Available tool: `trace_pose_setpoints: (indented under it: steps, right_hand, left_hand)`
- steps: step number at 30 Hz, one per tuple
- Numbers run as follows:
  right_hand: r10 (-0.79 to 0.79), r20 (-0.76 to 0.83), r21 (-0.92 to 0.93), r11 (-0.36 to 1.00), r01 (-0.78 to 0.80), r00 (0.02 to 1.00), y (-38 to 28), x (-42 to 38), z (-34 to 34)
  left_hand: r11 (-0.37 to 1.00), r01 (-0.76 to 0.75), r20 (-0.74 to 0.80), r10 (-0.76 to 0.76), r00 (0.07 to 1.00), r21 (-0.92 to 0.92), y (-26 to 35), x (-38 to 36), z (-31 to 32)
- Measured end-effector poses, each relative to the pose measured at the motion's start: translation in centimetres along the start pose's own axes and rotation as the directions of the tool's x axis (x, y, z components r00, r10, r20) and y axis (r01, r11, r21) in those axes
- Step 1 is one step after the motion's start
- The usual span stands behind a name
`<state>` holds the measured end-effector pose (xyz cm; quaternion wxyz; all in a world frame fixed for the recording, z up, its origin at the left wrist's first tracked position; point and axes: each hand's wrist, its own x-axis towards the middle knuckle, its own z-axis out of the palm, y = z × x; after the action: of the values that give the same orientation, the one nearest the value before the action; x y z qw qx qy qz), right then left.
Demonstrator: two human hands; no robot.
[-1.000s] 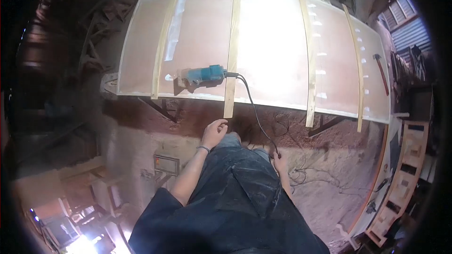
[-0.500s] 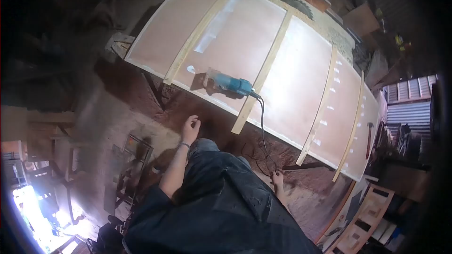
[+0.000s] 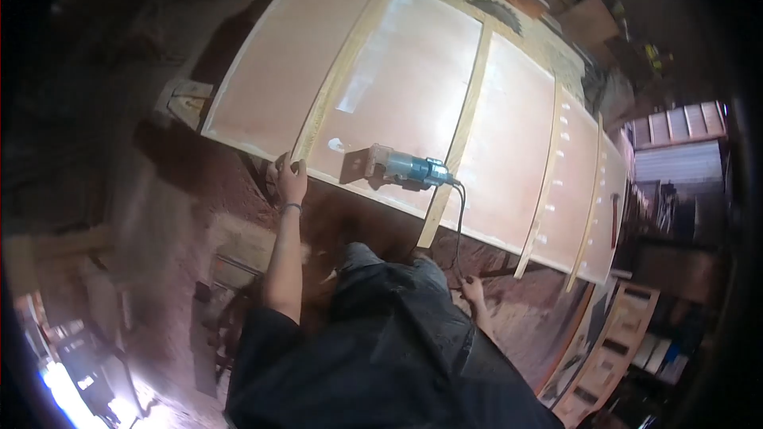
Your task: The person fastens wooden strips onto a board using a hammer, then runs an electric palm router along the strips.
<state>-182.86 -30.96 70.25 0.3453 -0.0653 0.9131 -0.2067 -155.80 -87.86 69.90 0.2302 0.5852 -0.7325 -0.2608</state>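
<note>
My left hand [image 3: 289, 179] is at the near edge of a large pale panel [image 3: 262, 63], its fingers closed around the near end of a wooden strip [image 3: 342, 71]. A teal trim router [image 3: 409, 168] with a clear base lies on its side on the panel, to the right of that hand. From its back end a black cord [image 3: 461, 218] drops over the panel edge. Low on the right, my right hand [image 3: 471, 289] is closed at the cord, its fingers partly hard to see. A second wooden strip [image 3: 461, 135] runs beside the router and juts past the panel edge.
Further strips [image 3: 542, 191] cross the panel on the right, and a hammer [image 3: 614, 218] lies near its right end. A circular saw blade [image 3: 497, 14] rests at the far side. A slatted wooden frame [image 3: 608, 357] stands at lower right.
My left hand has moved forward and left, from over the floor to the end of the wooden strip, and closed on it. My right hand stays by the cord. The view has shifted slightly.
</note>
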Motion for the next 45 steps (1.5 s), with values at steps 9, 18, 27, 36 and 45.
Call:
trace_pose_setpoints:
  steps: [9, 18, 27, 36, 45]
  right_hand:
    - [0.018, -0.305, 0.024, 1.000, -0.011, 0.952, 2.8, -3.1, 0.6]
    - [0.350, -0.691, 0.288, 0.936, -0.203, 0.633, 11.6, 1.1, -13.1]
    - [0.255, -0.841, 0.253, 0.965, -0.070, 0.478, 30.3, 21.4, -40.9]
    - [0.278, -0.682, 0.074, 0.946, -0.315, 0.677, 32.7, 40.7, -59.4]
    - [0.303, -0.654, -0.054, 0.896, -0.442, 0.694, 35.6, 52.1, -71.1]
  left_hand:
    - [0.999, -0.022, -0.151, 0.018, 0.988, -0.027, -0.2, -2.3, 3.1]
    - [0.950, 0.282, -0.098, -0.271, 0.958, 0.130, 3.5, -7.5, 4.9]
    - [0.907, 0.082, 0.641, -0.354, 0.681, 0.414, 9.8, -31.2, 14.2]
    - [0.869, 0.124, 0.711, -0.467, 0.526, 0.479, 18.0, -37.8, 13.7]
    - [0.848, -0.008, 0.739, -0.458, 0.495, 0.530, 27.4, -40.9, 12.3]
